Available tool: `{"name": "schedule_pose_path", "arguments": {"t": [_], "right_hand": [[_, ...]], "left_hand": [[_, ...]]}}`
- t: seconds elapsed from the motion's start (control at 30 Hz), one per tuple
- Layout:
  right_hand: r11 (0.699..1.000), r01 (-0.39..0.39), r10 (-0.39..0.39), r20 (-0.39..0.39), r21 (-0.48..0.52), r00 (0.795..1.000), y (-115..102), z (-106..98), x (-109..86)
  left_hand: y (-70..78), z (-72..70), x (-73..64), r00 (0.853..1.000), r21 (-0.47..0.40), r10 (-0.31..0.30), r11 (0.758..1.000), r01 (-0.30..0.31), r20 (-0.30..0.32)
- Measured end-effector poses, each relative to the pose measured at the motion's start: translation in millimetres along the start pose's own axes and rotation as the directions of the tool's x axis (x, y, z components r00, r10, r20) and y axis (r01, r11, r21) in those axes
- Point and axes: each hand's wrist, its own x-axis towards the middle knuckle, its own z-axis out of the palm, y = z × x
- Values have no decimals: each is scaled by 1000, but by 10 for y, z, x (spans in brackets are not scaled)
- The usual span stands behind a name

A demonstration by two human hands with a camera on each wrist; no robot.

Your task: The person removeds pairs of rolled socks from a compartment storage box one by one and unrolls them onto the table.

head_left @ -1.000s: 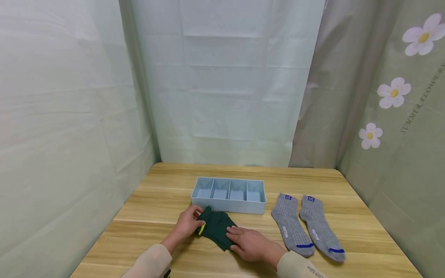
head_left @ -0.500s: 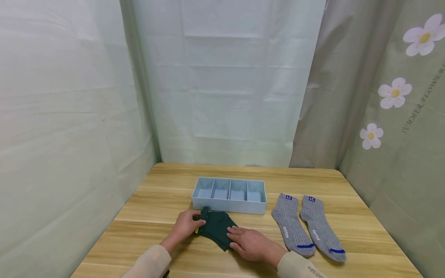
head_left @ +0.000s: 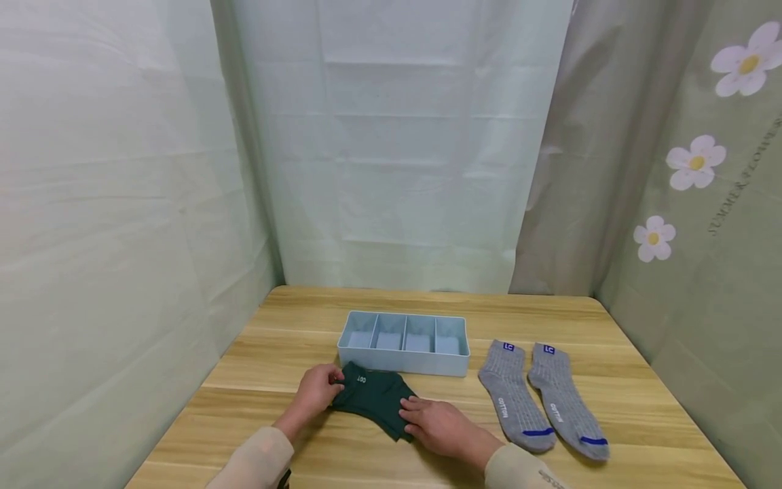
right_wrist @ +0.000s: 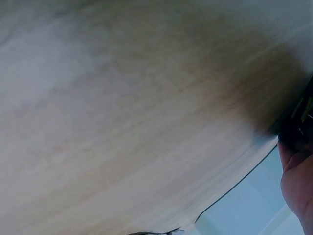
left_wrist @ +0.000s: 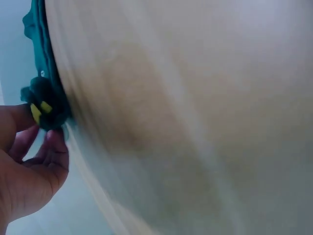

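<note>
the left hand [head_left: 316, 392] is pinching the rolled end of the dark green sock [head_left: 373, 399], fingers curled on it, and has folded that end over since a second ago, hiding the yellow trim in the head view. the right hand [head_left: 441, 426] is still pressing flat on the sock's near edge, fingers fairly straight. the sock is lying on the tabletop [head_left: 293, 339] just in front of the blue divided tray [head_left: 403, 363]; the fold looks nearly finished. right of the tray two grey socks [head_left: 537, 401] are lying flat.
</note>
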Motion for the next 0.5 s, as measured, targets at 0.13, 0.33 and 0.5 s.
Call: {"name": "schedule_pose_path", "arguments": {"t": [0.13,0.33,0.5], "right_hand": [[1000,-16,16,14,17,1000,-5,-13,-1],[999,-32,31,36,36,999,-5,-35,0],[998,-34,32,37,46,999,-20,-55,4]], "left_hand": [[58,-11,26,996,26,-48,999,46,76],[72,-59,62,983,83,-122,990,112,136],[34,-121,67,987,65,-103,993,96,121]]}}
